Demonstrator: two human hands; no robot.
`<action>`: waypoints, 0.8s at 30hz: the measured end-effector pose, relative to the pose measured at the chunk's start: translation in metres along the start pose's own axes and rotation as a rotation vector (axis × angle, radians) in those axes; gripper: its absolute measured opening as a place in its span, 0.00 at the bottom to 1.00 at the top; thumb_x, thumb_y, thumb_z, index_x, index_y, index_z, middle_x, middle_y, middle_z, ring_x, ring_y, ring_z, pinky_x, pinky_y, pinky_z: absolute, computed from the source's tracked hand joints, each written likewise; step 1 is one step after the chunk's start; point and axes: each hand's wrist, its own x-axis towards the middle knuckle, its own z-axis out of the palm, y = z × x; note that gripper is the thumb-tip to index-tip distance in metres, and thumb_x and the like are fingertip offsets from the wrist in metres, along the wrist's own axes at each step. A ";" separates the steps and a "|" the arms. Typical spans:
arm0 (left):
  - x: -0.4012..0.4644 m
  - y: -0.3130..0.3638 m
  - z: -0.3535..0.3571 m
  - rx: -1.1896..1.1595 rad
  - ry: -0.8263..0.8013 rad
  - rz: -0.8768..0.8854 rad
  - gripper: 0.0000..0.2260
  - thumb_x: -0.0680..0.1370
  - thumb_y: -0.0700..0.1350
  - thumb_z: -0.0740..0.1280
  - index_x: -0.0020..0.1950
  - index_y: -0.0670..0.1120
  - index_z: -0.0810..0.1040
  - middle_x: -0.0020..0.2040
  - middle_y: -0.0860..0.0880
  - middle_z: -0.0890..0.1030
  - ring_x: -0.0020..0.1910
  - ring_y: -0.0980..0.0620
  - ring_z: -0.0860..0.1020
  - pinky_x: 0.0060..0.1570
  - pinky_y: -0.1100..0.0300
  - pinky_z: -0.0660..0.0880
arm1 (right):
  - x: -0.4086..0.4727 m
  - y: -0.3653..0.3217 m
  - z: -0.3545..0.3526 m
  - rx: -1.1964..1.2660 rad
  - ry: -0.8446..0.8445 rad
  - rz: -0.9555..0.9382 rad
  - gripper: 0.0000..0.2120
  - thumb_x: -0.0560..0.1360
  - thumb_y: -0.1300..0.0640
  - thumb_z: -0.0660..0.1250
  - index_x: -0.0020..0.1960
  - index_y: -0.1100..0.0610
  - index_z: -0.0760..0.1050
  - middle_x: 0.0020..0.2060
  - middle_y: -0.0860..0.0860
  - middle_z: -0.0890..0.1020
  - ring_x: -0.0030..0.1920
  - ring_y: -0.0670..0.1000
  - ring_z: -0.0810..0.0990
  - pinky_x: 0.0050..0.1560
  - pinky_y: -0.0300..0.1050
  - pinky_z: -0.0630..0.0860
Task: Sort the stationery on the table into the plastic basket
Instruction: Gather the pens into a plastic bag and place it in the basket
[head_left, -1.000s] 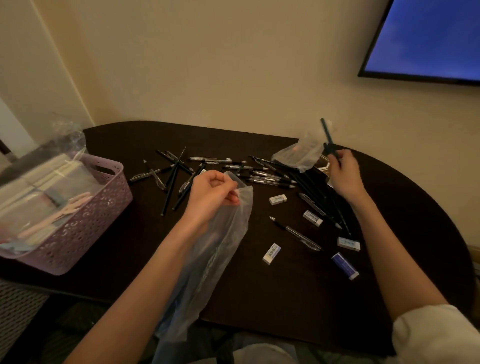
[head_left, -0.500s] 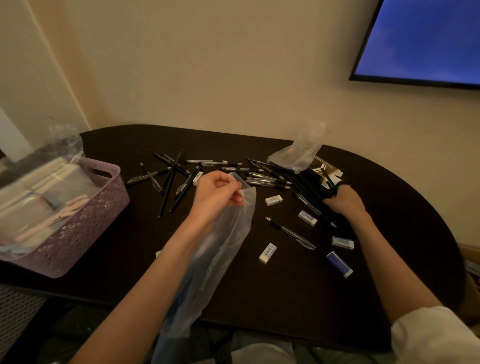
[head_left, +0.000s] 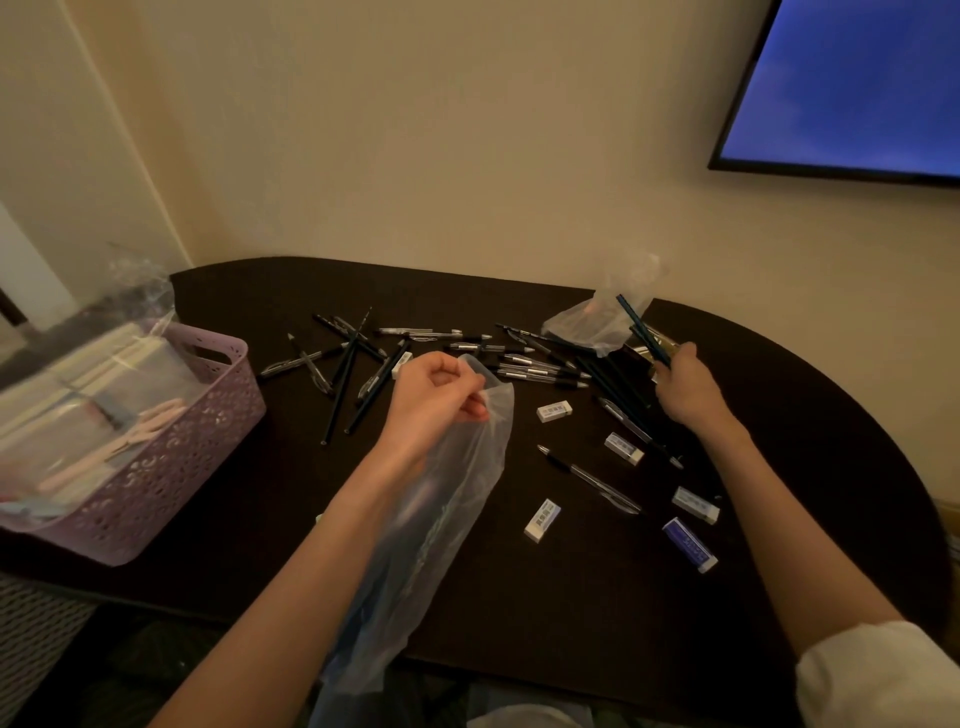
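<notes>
**While one hand holds the bag, loose pencils could slip**

As the left hand (head_left: 434, 402) pinches the mouth of a clear plastic bag (head_left: 415, 545) hanging off the table (head_left: 519, 613) edge, the right hand (head_left: 685, 387) grips dark pencils (head_left: 641, 330) tilted upright. Pens (head_left: 524, 364) and erasers (head_left: 555, 410) lie scattered between and just beyond the hands; the plastic basket (head_left: 171, 467) sits well left of the left hand, already part filled. With the bag's mouth pinched nearly closed, the pencils may snag its rim, slide from the bundle, or roll off the table
</notes>
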 end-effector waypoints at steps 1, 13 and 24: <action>0.001 0.000 0.000 -0.001 0.005 -0.002 0.02 0.78 0.36 0.66 0.48 0.41 0.78 0.36 0.46 0.81 0.33 0.55 0.81 0.38 0.62 0.81 | 0.004 -0.002 0.001 0.005 -0.007 -0.029 0.15 0.81 0.57 0.59 0.64 0.64 0.67 0.47 0.57 0.77 0.43 0.53 0.77 0.42 0.49 0.74; 0.006 0.001 0.000 0.001 0.003 -0.014 0.02 0.78 0.36 0.66 0.48 0.41 0.78 0.36 0.47 0.81 0.34 0.54 0.81 0.40 0.60 0.81 | 0.025 -0.018 0.017 -0.138 -0.209 -0.035 0.06 0.76 0.58 0.68 0.48 0.61 0.75 0.42 0.57 0.79 0.47 0.57 0.80 0.52 0.56 0.79; 0.002 0.005 -0.003 0.017 0.025 0.010 0.03 0.78 0.36 0.67 0.51 0.39 0.78 0.36 0.47 0.82 0.34 0.55 0.81 0.40 0.62 0.81 | -0.011 -0.038 -0.037 0.000 -0.627 0.130 0.09 0.79 0.52 0.62 0.45 0.57 0.70 0.34 0.52 0.72 0.31 0.48 0.68 0.32 0.41 0.66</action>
